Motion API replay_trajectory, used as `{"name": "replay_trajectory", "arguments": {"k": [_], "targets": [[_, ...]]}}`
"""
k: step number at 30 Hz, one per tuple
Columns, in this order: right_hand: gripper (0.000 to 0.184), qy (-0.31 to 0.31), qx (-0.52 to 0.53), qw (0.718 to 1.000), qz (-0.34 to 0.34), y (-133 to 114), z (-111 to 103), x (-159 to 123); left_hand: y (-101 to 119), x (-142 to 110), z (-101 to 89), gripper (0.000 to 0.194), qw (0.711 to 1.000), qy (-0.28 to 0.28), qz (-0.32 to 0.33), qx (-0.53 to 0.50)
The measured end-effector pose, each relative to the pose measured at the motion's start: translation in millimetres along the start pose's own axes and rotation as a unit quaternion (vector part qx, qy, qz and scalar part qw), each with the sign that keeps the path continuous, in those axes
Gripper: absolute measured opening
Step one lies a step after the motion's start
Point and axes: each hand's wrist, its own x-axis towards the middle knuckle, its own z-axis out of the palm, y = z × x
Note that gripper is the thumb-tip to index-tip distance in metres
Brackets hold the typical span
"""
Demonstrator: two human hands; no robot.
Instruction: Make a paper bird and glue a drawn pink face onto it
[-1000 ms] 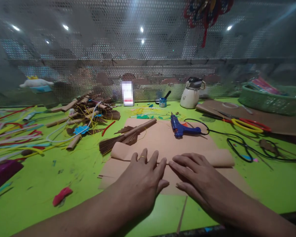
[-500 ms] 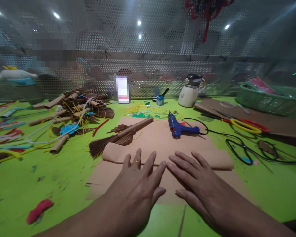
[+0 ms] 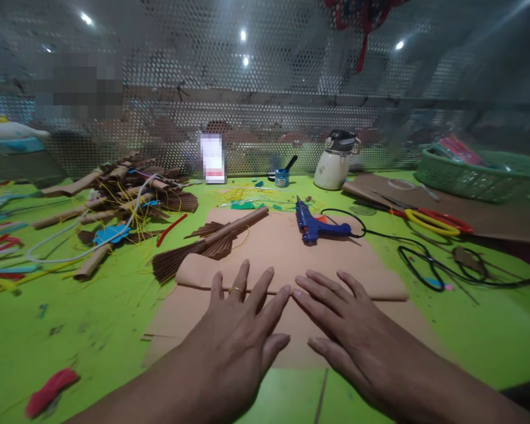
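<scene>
My left hand (image 3: pixel 241 327) and my right hand (image 3: pixel 342 321) lie flat, fingers spread, on a tan sheet (image 3: pixel 287 247) spread over the green table (image 3: pixel 83 306). Their fingertips rest against a rolled-up fold of that sheet (image 3: pixel 380 287), which runs across from left to right. A ring shows on my left hand. Neither hand grips anything. Just beyond the roll lies a small brown broom-like piece (image 3: pixel 203 244) with a paper-tube handle.
A blue glue gun (image 3: pixel 318 227) with a black cord lies on the sheet's far edge. Red-and-yellow scissors (image 3: pixel 433 221), a green basket (image 3: pixel 477 176), a white jug (image 3: pixel 333 165), a small paint pot (image 3: pixel 281 176) and a heap of tubes and brown fans (image 3: pixel 128 188) surround it.
Both hands have slid slightly forward over the sheet with fingers spreading wider. The view has shifted a little to the right and down.
</scene>
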Motion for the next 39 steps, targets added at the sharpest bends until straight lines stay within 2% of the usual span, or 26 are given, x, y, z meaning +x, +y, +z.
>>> {"name": "replay_trajectory", "arguments": {"k": [7, 9, 13, 16, 20, 29, 39], "targets": [[0.049, 0.089, -0.030, 0.995, 0.027, -4.7, 4.2, -6.5, 2.4, 1.0, -5.7, 0.056, 1.000, -0.005, -0.015, 0.006], [0.048, 0.079, -0.031, 0.996, 0.030, -5.4, 5.7, -6.0, 2.4, 0.8, -5.8, 0.056, 1.000, -0.005, -0.017, 0.006], [0.053, 0.011, -0.033, 0.998, 0.046, -5.3, 5.6, -3.4, 3.2, 0.1, -7.3, 0.055, 1.000, -0.009, -0.021, 0.003], [0.054, -0.017, -0.021, 0.998, 0.063, -5.9, 4.3, -2.8, 3.0, -0.5, -8.2, 0.055, 1.000, -0.009, -0.016, -0.002], [0.053, -0.022, -0.011, 0.997, 0.074, -8.1, 2.8, -2.3, 1.0, -0.1, -7.4, 0.055, 1.000, -0.007, -0.004, -0.002], [0.055, -0.013, 0.045, 0.995, 0.082, -7.0, -0.7, -2.2, 2.4, 3.3, -9.7, 0.054, 0.999, -0.025, -0.022, 0.008], [0.059, -0.054, 0.078, 0.990, 0.104, -8.3, -9.0, -0.7, 1.6, 3.2, -12.6, 0.052, 0.999, -0.028, -0.025, -0.002]]}}
